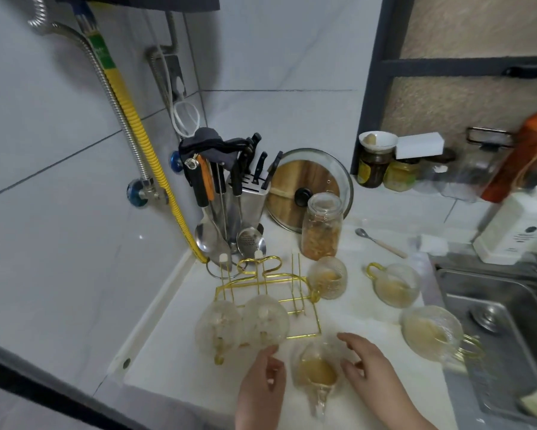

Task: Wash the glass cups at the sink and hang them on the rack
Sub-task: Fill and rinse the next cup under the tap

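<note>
nearest cup: a glass cup with yellowish dregs in it sits on the white desk right at the front edge; its handle points toward the camera, a bit blurry

hands: left hand and right hand flank that cup, one each side; fingers loosely spread and apart, neither one wrapped round the glass yet as far as I can see; might be brushing it, can't tell

step: looks like the pick-up of a dirty cup, so washing hasn't really started on this one; my guess anyway

other cups: three more dirty ones on the desk, one by the rack, one further right, one tipped on its side just beside the sink; two more already hang on the gold rack but still look smeared

sink: steel sink off to the right, drain visible; tap isn't clearly in shot

next move: close both hands on the cup, lift it level so the dregs don't slop, carry it right past the tipped cup without knocking it

background: knife block, jar, spoon further back
</note>
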Demonstrator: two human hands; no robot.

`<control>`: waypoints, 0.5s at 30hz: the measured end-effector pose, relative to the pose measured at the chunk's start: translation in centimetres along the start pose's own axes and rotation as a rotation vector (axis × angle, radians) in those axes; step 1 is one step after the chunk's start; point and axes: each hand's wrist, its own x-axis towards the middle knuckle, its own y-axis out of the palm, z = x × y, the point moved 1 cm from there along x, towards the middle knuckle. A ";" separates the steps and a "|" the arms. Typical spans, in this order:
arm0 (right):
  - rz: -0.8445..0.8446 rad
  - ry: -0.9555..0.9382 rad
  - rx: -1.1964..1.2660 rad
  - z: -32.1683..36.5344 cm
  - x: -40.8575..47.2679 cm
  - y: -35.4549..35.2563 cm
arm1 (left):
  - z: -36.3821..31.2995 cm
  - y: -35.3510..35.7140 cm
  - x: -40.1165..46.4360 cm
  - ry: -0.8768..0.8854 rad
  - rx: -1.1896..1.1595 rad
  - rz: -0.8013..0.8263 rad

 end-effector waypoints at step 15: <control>0.166 0.219 0.535 -3.6 -1.4 3.0 | 1.1 2.9 1.8 -0.026 -0.097 0.502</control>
